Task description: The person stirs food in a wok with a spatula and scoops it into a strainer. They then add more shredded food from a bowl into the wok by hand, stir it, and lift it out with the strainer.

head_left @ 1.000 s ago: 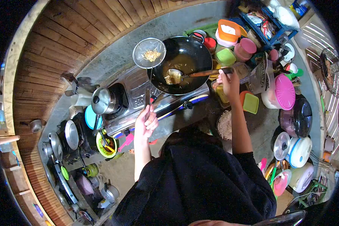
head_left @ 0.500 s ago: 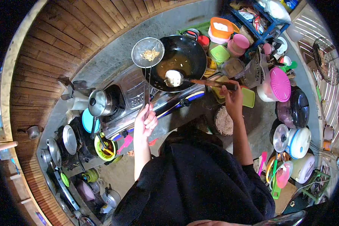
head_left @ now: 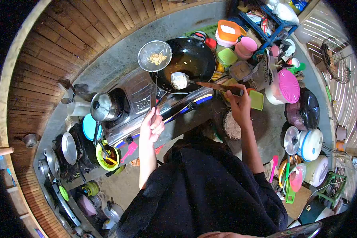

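Observation:
My left hand (head_left: pixel 152 126) is closed around the handle of a round wire strainer (head_left: pixel 155 56), which holds some fried shreds over the left edge of a black wok (head_left: pixel 200 59). Brown oil with a few small bits lies in the wok. In my right hand (head_left: pixel 239 104) is the wooden handle of a metal spatula (head_left: pixel 179 80), its blade inside the wok near the front rim. The wok sits on the right side of a metal gas stove (head_left: pixel 141 91).
A lidded pot (head_left: pixel 103 106) stands on the stove's left side. Right of the wok are plastic containers (head_left: pixel 227 56) and a pink-lidded tub (head_left: pixel 288 86). A bowl of pale shreds (head_left: pixel 233 126) sits near my right forearm. At left is a yellow-green bowl (head_left: pixel 107 155).
The view has shifted slightly. The spatula blade has moved a little left in the wok, and my right hand has shifted slightly with it. Both hands keep their holds.

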Demonstrator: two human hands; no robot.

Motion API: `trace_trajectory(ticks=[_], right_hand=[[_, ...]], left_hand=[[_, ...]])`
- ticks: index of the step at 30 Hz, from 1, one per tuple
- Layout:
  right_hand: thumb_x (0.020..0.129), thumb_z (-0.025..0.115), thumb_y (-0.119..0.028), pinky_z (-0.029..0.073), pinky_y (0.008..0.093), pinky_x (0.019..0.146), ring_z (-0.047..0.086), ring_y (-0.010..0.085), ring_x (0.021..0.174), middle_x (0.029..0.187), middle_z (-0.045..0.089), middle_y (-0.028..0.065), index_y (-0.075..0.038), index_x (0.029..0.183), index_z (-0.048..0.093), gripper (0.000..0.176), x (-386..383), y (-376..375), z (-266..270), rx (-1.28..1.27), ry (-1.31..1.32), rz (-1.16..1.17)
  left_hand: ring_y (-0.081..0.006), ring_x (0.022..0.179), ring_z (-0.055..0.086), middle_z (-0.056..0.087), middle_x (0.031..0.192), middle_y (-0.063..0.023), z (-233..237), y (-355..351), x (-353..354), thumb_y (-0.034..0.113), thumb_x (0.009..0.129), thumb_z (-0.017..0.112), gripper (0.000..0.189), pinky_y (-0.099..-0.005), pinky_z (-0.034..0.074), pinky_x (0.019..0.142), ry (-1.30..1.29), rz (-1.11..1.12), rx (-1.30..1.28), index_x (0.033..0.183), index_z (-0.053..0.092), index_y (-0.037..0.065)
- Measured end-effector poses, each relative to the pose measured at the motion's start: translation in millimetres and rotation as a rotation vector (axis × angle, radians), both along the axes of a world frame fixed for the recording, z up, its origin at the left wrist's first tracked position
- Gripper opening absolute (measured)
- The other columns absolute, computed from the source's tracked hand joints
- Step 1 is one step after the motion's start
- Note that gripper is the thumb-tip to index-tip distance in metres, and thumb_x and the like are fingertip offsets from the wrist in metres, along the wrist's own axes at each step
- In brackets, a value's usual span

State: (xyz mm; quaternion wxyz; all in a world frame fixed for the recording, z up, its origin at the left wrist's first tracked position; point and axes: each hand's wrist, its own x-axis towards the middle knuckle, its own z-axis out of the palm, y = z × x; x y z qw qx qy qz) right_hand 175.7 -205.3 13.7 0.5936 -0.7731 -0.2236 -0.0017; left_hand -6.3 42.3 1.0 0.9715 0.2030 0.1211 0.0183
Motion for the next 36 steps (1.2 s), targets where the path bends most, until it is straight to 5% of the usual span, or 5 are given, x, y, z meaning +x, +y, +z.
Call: trace_trajectory(ticks=[13, 18, 23, 29, 36], right_hand=[[0.087, 0.055, -0.011, 0.046, 0.0232, 0.058, 0.059, 0.0113, 0.065, 0.074, 0.058, 0.0047, 0.0, 0.094, 0.05, 0.014, 3, 18, 17, 0.305, 0.006, -0.244], [0.087, 0.051, -0.006, 0.047, 0.0242, 0.068, 0.06, 0.0139, 0.07, 0.085, 0.057, 0.0076, 0.002, 0.1, 0.049, 0.015, -2, 20, 49, 0.431, -0.093, -0.218], [0.081, 0.058, -0.002, 0.047, 0.0271, 0.068, 0.06, 0.0148, 0.079, 0.085, 0.059, 0.0106, -0.001, 0.102, 0.051, 0.022, -14, 35, 59, 0.272, -0.188, -0.173], [0.07, 0.064, 0.003, 0.049, 0.0348, 0.071, 0.061, 0.0298, 0.083, 0.092, 0.061, 0.0177, 0.001, 0.101, 0.051, 0.034, -22, 43, 63, 0.11, -0.803, 0.041], [0.069, 0.067, -0.001, 0.051, 0.037, 0.072, 0.061, 0.0324, 0.086, 0.099, 0.059, 0.0197, 0.001, 0.103, 0.05, 0.038, -20, 42, 62, 0.013, -0.865, 0.169]], left_hand=[[-0.0055, 0.032, 0.02, 0.028, 0.045, 0.0051, -4, 5, -5, 0.026, 0.094, 0.037, 0.021, -0.0205, 0.018, 0.032, 0.042, 0.013, 0.005, 0.088, 0.047, 0.009], [-0.0055, 0.033, 0.02, 0.028, 0.046, 0.0053, -11, 2, -4, 0.025, 0.094, 0.038, 0.019, -0.0209, 0.018, 0.032, 0.062, -0.003, 0.028, 0.088, 0.046, 0.009], [-0.0058, 0.032, 0.021, 0.027, 0.045, 0.0056, -7, -7, 0, 0.024, 0.093, 0.038, 0.015, -0.0213, 0.018, 0.032, -0.007, -0.091, -0.008, 0.09, 0.042, 0.009], [-0.0065, 0.033, 0.022, 0.027, 0.045, 0.0052, -3, -14, 5, 0.024, 0.094, 0.036, 0.017, -0.0215, 0.018, 0.033, -0.057, -0.135, -0.041, 0.091, 0.041, 0.009], [-0.0064, 0.033, 0.023, 0.028, 0.045, 0.0052, -5, -15, 6, 0.025, 0.095, 0.034, 0.018, -0.0215, 0.019, 0.033, -0.069, -0.143, -0.048, 0.092, 0.042, 0.009]])
